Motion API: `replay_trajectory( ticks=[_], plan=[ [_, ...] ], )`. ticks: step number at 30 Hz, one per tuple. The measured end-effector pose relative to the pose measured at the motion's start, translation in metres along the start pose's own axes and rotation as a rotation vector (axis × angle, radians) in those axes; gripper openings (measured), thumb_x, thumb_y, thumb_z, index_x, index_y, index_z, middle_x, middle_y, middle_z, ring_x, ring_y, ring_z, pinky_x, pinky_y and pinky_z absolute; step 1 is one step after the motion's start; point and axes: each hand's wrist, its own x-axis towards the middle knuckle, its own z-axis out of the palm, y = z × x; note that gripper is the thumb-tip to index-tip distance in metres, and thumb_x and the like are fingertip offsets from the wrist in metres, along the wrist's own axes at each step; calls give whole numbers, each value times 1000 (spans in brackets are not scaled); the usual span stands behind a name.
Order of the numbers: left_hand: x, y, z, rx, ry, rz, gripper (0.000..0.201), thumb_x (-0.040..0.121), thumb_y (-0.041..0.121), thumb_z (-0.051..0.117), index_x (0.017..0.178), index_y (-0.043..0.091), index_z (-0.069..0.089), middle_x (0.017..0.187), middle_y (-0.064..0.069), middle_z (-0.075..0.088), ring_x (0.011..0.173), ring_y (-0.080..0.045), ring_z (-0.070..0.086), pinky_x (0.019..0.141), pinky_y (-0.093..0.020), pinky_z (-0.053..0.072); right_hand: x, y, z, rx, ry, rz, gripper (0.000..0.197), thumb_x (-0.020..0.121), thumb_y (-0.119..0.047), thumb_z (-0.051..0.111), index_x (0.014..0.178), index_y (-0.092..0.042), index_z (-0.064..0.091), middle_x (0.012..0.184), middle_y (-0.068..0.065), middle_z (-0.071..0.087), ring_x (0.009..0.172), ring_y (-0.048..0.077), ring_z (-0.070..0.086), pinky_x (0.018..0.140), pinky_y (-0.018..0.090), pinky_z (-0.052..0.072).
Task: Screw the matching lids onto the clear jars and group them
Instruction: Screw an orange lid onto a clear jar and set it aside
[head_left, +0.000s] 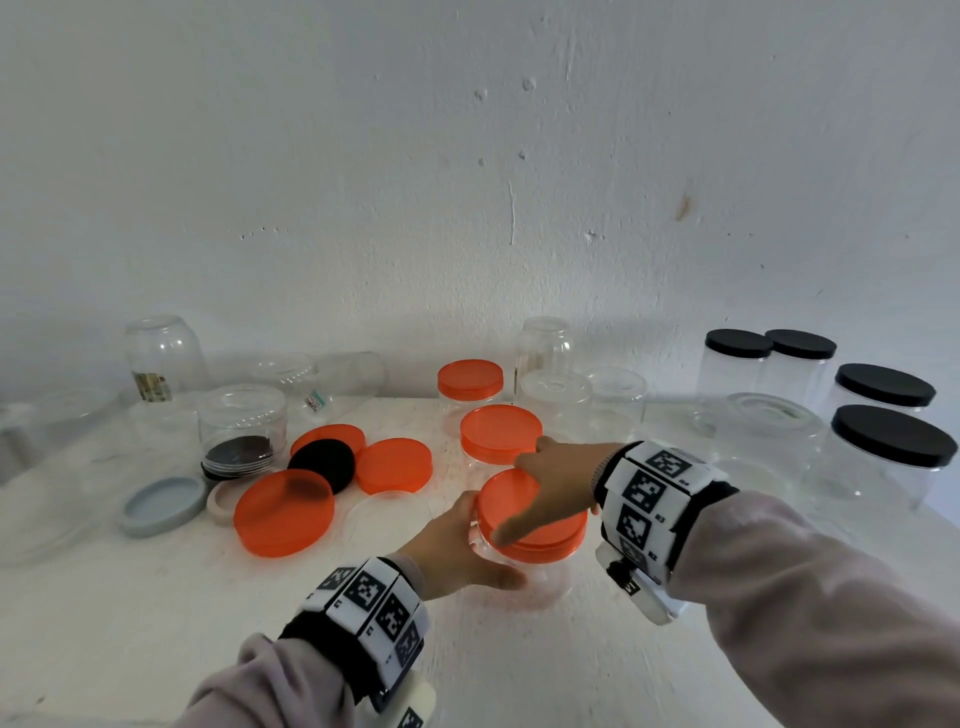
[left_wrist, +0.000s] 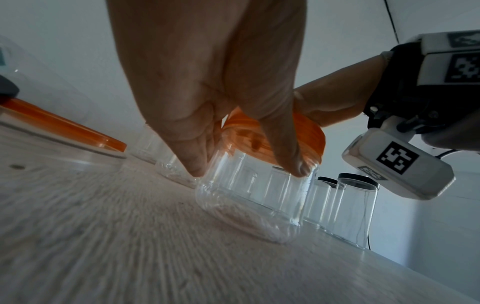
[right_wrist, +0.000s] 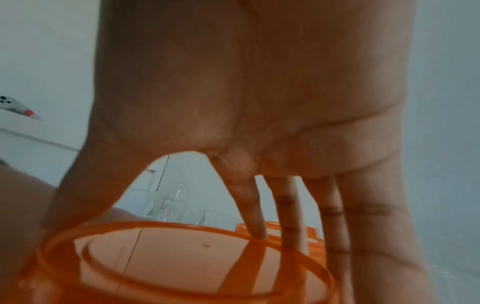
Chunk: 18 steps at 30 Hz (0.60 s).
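Head view: white counter (head_left: 156, 613), w/ clear jar (head_left: 524, 569) upright at centre-front, its axis vertical. Left hand (head_left: 457, 551) wraps jar's wall from the left, fingers curled round it. Right hand (head_left: 558, 486) sits directly atop, fingers spread over orange lid (head_left: 550, 538), gripping its rim; probably mid-twist.

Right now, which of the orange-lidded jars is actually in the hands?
The nearest orange-lidded jar: left hand grips its clear body, right hand grips its lid. The two behind stand untouched.
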Motion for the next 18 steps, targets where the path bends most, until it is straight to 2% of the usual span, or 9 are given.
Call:
replay_trajectory(
  ticks=[3,5,7,9,14,16,18],
  plan=[
    [-1,0,0,-18,-5,-5,99,63,25,89,140,25,27,133,6,52,125,-17,49,109,-41,38,0,0,-2,-7,-8,-9,114,58,-85,59,149,-29,19,150,-1,25,130,25,40,96,45,41],
    [-1,1,0,-24,-7,-9,99,63,24,88,141,24,26,134,7,51,126,-16,48,110,-40,38,-1,0,-4,7,-25,-61,112,61,-73,69,150,-35,12,152,-6,19,136,24,32,102,46,37],
    [-1,1,0,-10,-4,-9,99,64,25,88,141,24,26,135,6,50,126,-17,47,110,-39,37,-1,0,-5,25,-35,-88,109,63,-66,73,149,-40,11,152,-9,17,137,23,28,103,46,36],
    [-1,2,0,-1,-2,-8,99,64,25,88,141,23,26,135,6,50,126,-16,47,109,-39,38,0,-1,-5,17,-22,-81,108,62,-70,71,148,-40,14,151,-8,21,136,24,30,102,47,37],
    [-2,1,0,25,3,-8,97,63,30,88,140,25,28,133,6,53,124,-16,50,108,-40,39,3,-1,1,3,18,-3,111,58,-87,54,147,-29,23,148,0,28,129,27,41,95,45,42],
    [-2,1,0,15,0,-14,99,64,29,88,141,25,27,134,7,51,125,-16,48,108,-39,38,3,0,-1,9,-14,-8,114,56,-85,60,148,-34,18,150,-2,24,132,27,38,97,46,40],
    [-2,2,0,8,0,-15,100,64,28,88,142,25,25,136,6,50,126,-17,47,109,-39,38,3,1,-4,20,-54,-42,114,56,-75,70,147,-43,9,153,-6,18,136,26,32,99,46,38]
  ],
)
